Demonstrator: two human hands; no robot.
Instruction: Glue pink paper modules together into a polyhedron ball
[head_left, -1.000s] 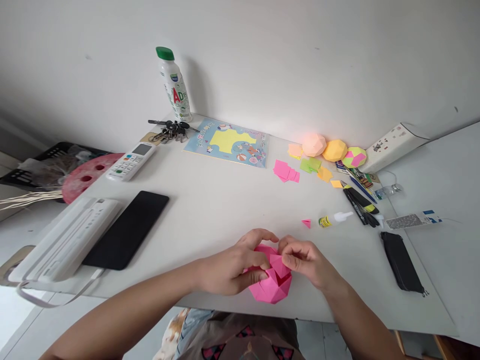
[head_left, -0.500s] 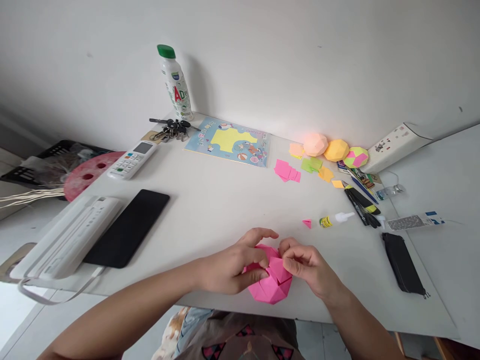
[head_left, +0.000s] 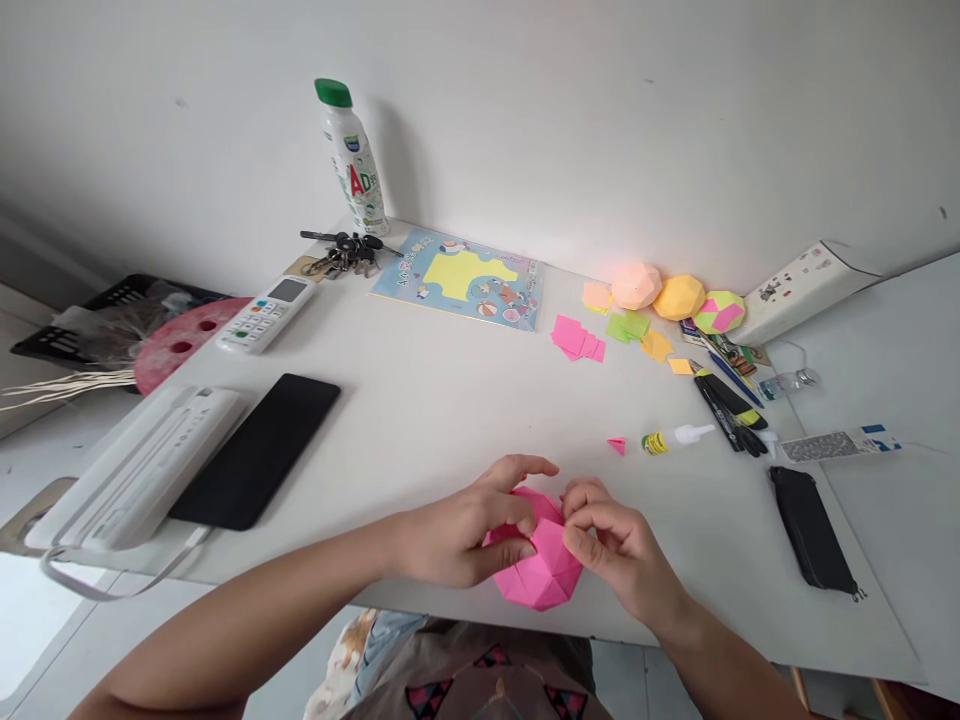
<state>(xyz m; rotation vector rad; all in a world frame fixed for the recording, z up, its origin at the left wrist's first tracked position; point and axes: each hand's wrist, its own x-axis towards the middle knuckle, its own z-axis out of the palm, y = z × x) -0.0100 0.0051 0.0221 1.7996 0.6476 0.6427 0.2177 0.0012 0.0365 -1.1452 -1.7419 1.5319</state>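
Observation:
A pink folded-paper ball (head_left: 541, 580) with many flat facets rests near the table's front edge, between my hands. My left hand (head_left: 480, 530) grips it from the left, with thumb and fingers bent over its upper side. At the ball's right side, my right hand (head_left: 611, 540) pinches the edge of a paper facet between thumb and fingers. Just beyond lie a small pink folded piece (head_left: 616, 446) and a glue bottle (head_left: 664, 439) on its side with a white nozzle.
Paper balls (head_left: 636, 287) stand by the wall, near pink paper sheets (head_left: 574, 338). Pens and a cutter (head_left: 727, 400) and a black pouch (head_left: 814, 528) lie right. A phone (head_left: 259, 450), power strip (head_left: 142, 470), remote (head_left: 266, 315), keys (head_left: 345, 255) and bottle (head_left: 354, 160) are left.
The ball has turned slightly, and the gaps between its facets on top look narrower. My right hand's fingers have shifted a little at its edge. The view has moved slightly.

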